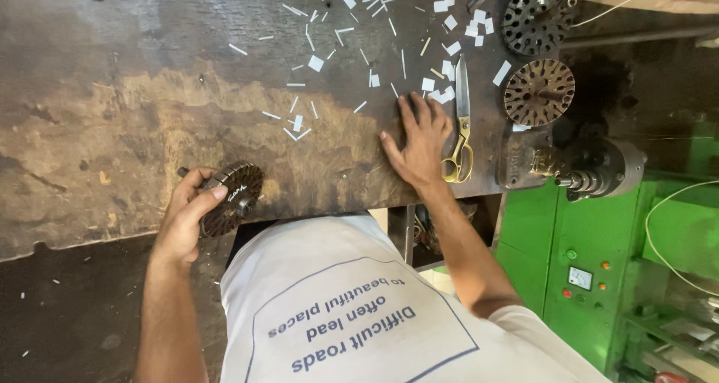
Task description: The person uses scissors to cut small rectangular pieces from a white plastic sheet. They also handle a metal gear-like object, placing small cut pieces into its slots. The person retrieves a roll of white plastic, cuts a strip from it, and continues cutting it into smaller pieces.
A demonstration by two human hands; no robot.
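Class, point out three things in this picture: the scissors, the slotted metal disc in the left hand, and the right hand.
scissors (462,91): head view, on the blades.
slotted metal disc (238,186): head view, on its ribbed face.
right hand (422,145): head view, on its back.

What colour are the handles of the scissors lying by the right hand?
Gold-coloured, like brass; the scissors have plain silver blades. The head view shows it, just beside the right hand.

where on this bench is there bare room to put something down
The widest bare patch is the left part of the worn bench top, above the left hand gripping a slotted metal core. A smaller one lies between the hands. Crowded: white paper strips above the right hand, scissors beside it, two more cores beyond.
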